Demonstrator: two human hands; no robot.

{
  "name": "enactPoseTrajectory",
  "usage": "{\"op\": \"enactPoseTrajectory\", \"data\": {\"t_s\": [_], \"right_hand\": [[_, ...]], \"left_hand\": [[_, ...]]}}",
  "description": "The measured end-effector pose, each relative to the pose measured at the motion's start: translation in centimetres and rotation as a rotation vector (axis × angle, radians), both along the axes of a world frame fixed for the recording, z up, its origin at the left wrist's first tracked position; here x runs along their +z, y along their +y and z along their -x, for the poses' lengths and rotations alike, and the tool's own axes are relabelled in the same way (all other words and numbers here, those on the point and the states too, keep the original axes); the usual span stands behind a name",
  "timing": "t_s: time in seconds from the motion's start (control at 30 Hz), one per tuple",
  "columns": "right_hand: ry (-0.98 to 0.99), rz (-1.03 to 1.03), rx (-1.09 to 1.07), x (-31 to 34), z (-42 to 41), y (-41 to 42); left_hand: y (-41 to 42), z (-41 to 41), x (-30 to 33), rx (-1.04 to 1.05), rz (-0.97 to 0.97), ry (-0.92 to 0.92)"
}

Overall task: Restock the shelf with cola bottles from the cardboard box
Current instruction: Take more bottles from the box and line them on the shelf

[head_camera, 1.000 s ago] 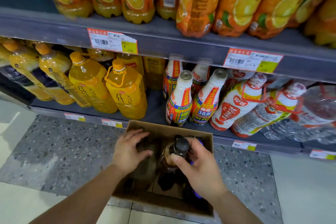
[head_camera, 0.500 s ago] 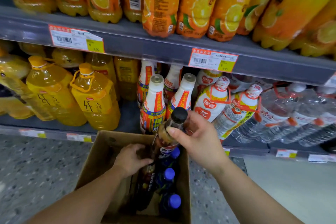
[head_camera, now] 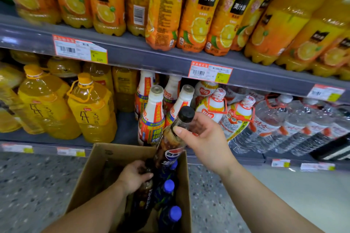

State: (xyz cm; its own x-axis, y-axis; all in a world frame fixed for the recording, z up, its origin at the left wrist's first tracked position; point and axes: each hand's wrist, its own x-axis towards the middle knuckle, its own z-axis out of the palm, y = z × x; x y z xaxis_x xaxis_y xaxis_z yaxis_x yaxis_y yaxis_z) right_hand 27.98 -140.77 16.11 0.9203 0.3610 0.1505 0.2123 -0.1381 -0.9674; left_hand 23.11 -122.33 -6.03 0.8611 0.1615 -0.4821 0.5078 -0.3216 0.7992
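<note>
Right hand [head_camera: 205, 138]: had lifted a black-capped cola bottle [head_camera: 171, 143] clear above the cardboard box [head_camera: 91, 172].
Left hand [head_camera: 133, 176]: now clasped another bottle [head_camera: 142, 197] inside the box.
Shelf [head_camera: 125, 130]: next.

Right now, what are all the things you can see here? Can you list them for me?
Orange juice bottles: a full row, too many to count surely, orange, top shelf.
Big jugs: several, yellow with handles, lower shelf, left.
White bottles: at least seven, white with red labels, lower shelf, middle.
Water bottles: several, clear, lower shelf, right.
Price tags: several, red and yellow, on shelf edges.
Cardboard box: one, brown, on the floor.
Blue-capped bottles: three visible, dark, inside the box.
Cola bottle: one, dark with black cap, lifted above the box.
Right hand: grips that cola bottle's neck.
Left hand: inside the box, closed on another dark bottle.
</note>
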Motion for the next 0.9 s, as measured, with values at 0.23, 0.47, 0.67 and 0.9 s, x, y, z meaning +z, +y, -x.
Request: {"op": "enactPoseTrajectory", "data": {"t_s": [0.23,0.47,0.67,0.9], "right_hand": [[0.056,0.047,-0.015,1.6,0.1,0.9],[0.171,0.107,-0.033,8.7,1.6,2.4],[0.193,0.127,-0.048,18.9,2.7,3.2],[0.192,0.105,-0.067,31.5,4.3,3.4]], "left_hand": [[2.5,4.3,3.7,0.078,0.205,0.014],[4.7,6.8,17.5,0.271,0.204,-0.035],[5.7,7.8,33.4,0.215,0.212,-0.09],[5.4,7.7,50.0,0.103,0.12,-0.162]]}}
